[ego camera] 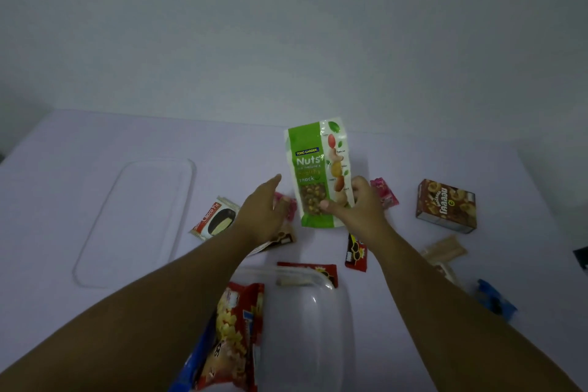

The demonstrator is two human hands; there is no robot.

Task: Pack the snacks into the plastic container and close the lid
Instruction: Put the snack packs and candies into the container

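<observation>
My right hand (356, 204) grips the lower part of a green nuts pouch (318, 165) and holds it upright above the table. Just left of the pouch, my left hand (265, 204) hovers with straight fingers over a pink candy wrapper (288, 204), holding nothing. The clear plastic container (305, 325) sits near me at the bottom centre, with a red popcorn bag (237, 334) and a blue packet (187, 372) inside its left half. Its clear lid (136, 219) lies flat on the table to the left.
Loose snacks lie around on the white table (445, 156): a Choco Pie pack (213, 218), a brown biscuit box (445, 205), a second pink candy (385, 192), small red-black packets (356, 251), wafer sticks (444, 251), a blue packet (496, 301). A bare wall stands behind.
</observation>
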